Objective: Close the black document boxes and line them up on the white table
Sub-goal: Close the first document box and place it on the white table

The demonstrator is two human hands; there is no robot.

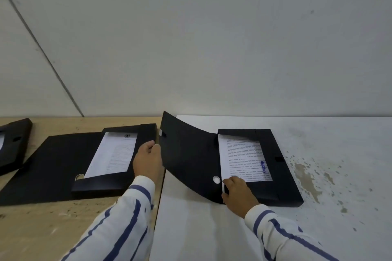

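Note:
An open black document box (282,178) lies on the white table (212,235), with printed paper (244,159) inside. Its lid flap (188,154) curves up on the left side. My left hand (148,161) grips the flap's left edge. My right hand (237,193) rests on the box's near left corner, fingers touching the paper. A second open black box (101,184) with paper lies on the wooden table (42,229), its flap spread flat to the left. A third black box (14,144) sits at the far left, partly cut off.
The white table has stained, peeling patches (307,178) to the right of the box. A plain grey wall (212,38) stands right behind both tables. The seam between the wooden and white tables runs under my left forearm.

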